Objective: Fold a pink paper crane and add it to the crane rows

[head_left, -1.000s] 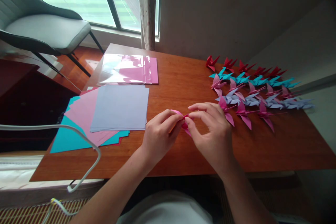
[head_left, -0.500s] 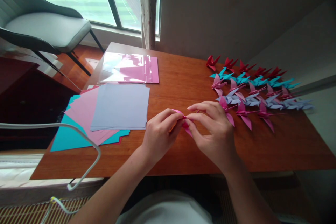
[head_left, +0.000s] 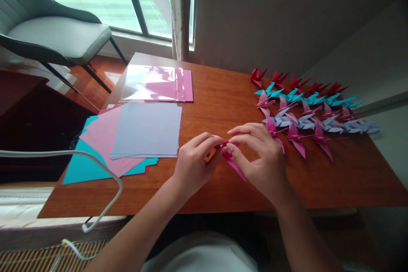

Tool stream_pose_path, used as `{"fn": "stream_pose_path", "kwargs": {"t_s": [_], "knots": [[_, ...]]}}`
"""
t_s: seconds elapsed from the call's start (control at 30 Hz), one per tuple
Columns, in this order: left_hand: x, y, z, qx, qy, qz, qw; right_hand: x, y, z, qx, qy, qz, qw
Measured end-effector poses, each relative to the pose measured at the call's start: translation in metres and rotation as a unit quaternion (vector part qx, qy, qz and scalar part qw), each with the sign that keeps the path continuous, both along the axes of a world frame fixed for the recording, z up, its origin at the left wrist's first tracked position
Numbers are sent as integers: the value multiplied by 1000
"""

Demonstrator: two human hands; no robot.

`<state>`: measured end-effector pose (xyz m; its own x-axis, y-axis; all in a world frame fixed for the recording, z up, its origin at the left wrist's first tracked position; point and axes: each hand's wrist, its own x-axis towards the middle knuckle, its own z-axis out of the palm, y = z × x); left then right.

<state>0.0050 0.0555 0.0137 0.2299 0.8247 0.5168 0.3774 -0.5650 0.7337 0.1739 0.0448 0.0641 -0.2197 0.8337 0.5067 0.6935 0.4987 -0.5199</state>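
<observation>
Both my hands meet over the middle of the wooden table. My left hand and my right hand each pinch a small magenta folded paper piece, whose pointed flap sticks out below my right fingers. Just right of my right hand lie rows of finished paper cranes in red, teal, pink, lavender and magenta. To the left of my left hand sits a stack of square sheets, lavender paper on top of pink and teal ones.
A clear plastic packet of pink paper lies at the table's far left. A grey chair stands by the window beyond the table. A white cable loops past the front left corner. A wall runs along the right.
My fingers have worked the magenta piece: a long pointed flap now sticks out down and to the right under my right hand. Both hands stayed in about the same place.
</observation>
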Motion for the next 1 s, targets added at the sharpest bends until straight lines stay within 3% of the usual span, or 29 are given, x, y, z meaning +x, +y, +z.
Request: {"fn": "stream_pose_path", "kwargs": {"t_s": [0.3, 0.53, 0.8, 1.0], "knots": [[1, -1, -3, 15, 11, 23, 1000, -6, -4, -7, 41, -12, -36, 998], [0, 0, -5, 20, 16, 23, 999, -7, -4, -6, 49, -28, -18, 998], [0, 0, -5, 25, 13, 13, 1000, -1, -1, -3, 25, -52, 21, 998], [0, -1, -6, 31, 20, 12, 999, -2, -2, -3, -5, -41, -4, 999]]}}
